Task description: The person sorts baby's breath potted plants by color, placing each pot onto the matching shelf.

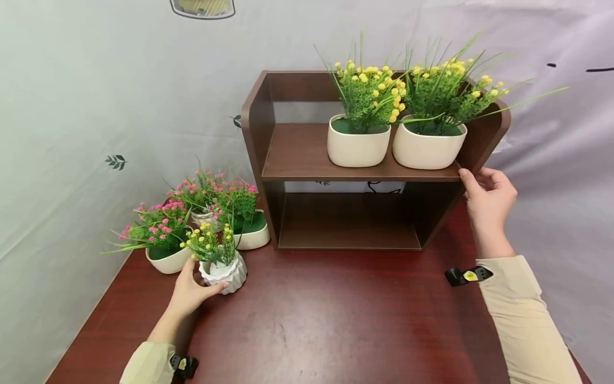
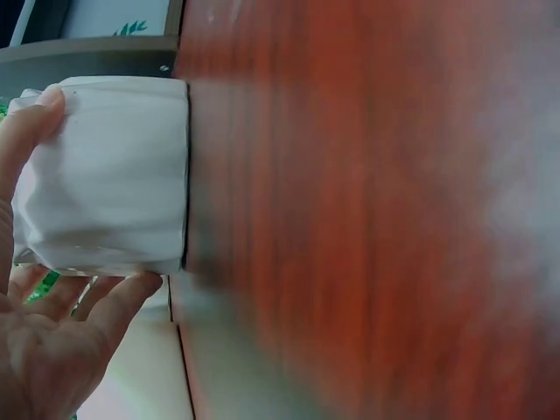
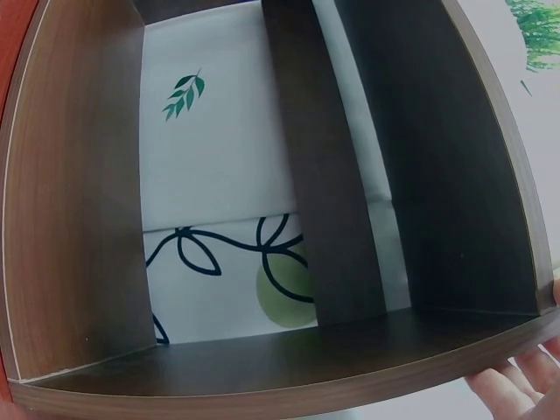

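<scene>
Head view: left hand (image 1: 188,292) is pinching the fluted white flowerpot (image 1: 235,274) at 8 o'clock from the two-tier shelf (image 1: 297,154), right hand (image 1: 491,202) is gripping its 4 o'clock side, so I'd be holding that pot level.

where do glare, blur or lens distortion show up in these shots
Head view: pale glare on the near part of the table, with the shelf unit fairly crisp; left wrist view: tabletop grain soft and smeared, a whitish sheen toward the right edge; right wrist view: the shelf unit's edges look bowed, possibly from the lens.
</scene>
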A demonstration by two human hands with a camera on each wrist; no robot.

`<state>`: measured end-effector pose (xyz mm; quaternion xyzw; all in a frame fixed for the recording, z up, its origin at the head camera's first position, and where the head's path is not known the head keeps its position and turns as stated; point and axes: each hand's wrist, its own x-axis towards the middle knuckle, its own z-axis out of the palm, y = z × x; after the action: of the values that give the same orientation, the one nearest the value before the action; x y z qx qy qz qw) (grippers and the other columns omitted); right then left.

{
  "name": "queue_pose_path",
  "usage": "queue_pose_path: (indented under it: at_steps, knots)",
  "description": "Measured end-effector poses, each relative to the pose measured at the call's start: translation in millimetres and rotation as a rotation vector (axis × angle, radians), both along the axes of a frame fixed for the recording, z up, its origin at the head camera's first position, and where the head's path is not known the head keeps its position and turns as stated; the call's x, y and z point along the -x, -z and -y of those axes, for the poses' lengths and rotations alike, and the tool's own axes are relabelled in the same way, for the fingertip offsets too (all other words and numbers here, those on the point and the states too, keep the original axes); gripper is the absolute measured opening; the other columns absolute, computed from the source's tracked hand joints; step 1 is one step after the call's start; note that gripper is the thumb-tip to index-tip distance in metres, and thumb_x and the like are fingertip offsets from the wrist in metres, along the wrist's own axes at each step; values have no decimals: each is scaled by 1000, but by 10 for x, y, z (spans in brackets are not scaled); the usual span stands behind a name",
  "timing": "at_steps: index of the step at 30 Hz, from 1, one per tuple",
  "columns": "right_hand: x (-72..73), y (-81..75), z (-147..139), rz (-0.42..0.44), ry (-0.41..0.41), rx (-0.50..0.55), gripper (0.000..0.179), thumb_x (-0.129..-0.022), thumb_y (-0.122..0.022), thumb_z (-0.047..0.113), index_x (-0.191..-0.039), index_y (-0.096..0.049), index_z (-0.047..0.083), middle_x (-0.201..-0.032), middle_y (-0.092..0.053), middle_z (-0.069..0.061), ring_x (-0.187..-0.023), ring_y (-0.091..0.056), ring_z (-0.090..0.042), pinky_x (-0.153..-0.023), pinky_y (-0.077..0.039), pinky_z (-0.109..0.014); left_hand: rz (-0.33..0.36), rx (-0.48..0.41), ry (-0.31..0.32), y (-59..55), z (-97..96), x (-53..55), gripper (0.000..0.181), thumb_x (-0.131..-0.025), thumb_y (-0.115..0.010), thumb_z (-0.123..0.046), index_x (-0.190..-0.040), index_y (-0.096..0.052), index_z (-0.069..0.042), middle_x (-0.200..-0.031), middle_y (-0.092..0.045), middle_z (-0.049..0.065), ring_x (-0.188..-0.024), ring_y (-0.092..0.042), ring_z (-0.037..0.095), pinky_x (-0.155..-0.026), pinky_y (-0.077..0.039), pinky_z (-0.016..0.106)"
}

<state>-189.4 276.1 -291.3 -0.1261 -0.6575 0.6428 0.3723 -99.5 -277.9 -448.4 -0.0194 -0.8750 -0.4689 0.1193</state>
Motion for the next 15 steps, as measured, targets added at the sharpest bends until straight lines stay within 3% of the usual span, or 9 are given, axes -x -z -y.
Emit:
queue_pose_path:
  at_steps: [7,15]
  knots:
    - [20,18,18,-22,-5,5,19,-76,-76,6,-75,-64,20,-64,-63,15,-49,-53,2,-47,-42,-9,-17,80,-39,4,-81,-107,79,-63,-88,-13,-127,-42,-2,-107,-56,15,-81,-49,-5,-67,-44,11]
    - [19,26,6,-38,-6,12,18,-76,-77,6,-75,-64,19,-63,-62,14,-46,-51,1,-46,-41,-10,-84,143,-95,9,-142,-149,82,-60,-89,-16,-127,-44,-2,-112,-58,18,-97,-40,-6,-79,-35,18]
